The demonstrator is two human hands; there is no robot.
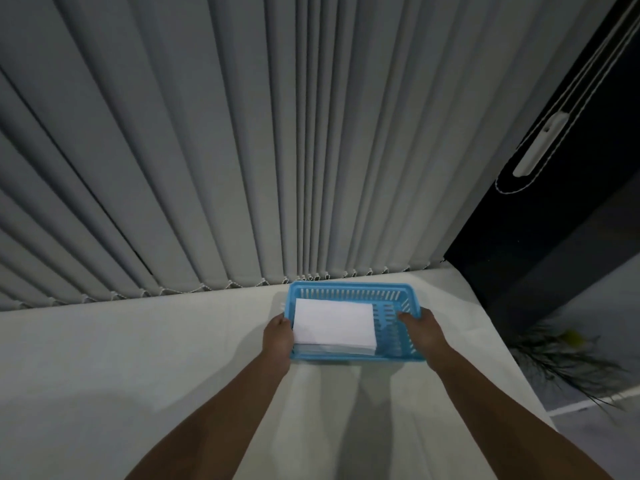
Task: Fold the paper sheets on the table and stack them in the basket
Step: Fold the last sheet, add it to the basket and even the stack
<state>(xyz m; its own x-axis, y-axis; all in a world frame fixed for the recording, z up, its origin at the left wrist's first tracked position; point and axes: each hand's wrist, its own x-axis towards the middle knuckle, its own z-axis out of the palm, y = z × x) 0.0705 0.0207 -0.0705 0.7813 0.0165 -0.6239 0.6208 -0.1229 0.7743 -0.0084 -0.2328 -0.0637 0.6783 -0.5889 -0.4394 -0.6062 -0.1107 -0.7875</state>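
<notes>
A blue slotted plastic basket [349, 291] sits on the white table [138, 358] near its far edge. A stack of folded white paper sheets [334, 325] lies inside, filling the basket's left part. My left hand [277, 337] grips the basket's left rim, fingers curled over the edge beside the paper. On the other side, my right hand [420, 329] holds the right rim, its fingers reaching inside over the wall. Both forearms stretch forward from the bottom of the view. No loose sheets show on the table.
Grey vertical blinds [242, 150] hang just behind the table's far edge. A dark window with the blind cord and its white pull [540, 143] is at the right. Beyond the table's right edge, on the floor, lies a dark leafy plant [568, 358].
</notes>
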